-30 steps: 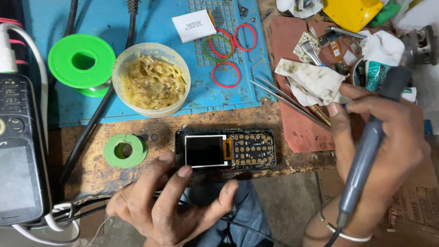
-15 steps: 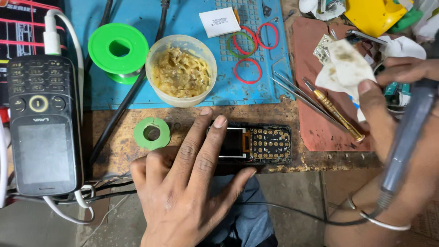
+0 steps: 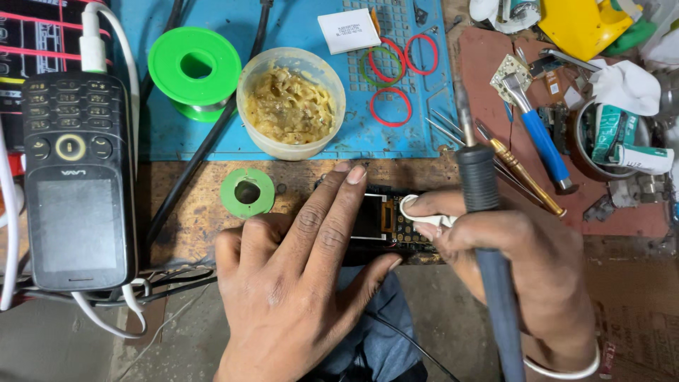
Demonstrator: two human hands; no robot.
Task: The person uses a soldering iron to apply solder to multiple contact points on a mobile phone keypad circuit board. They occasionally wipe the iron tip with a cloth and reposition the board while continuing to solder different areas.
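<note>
Two bare hands crowd the near edge of the worn wooden bench (image 3: pixel 184 212). Left hand (image 3: pixel 297 283) lies flat, fingers pressed together, on the opened black keypad phone (image 3: pixel 385 219), which sits at the bench's near lip, centre. Right hand (image 3: pixel 516 276) grips a dark-handled soldering iron (image 3: pixel 488 233) upright and pinches a small white cloth wad (image 3: pixel 417 209) against the phone's keypad. Little free room between them. Farther left, a small green plastic spool (image 3: pixel 247 192); beyond, a translucent tub of yellowish paste (image 3: pixel 291 102) on the blue mat (image 3: pixel 170 141).
</note>
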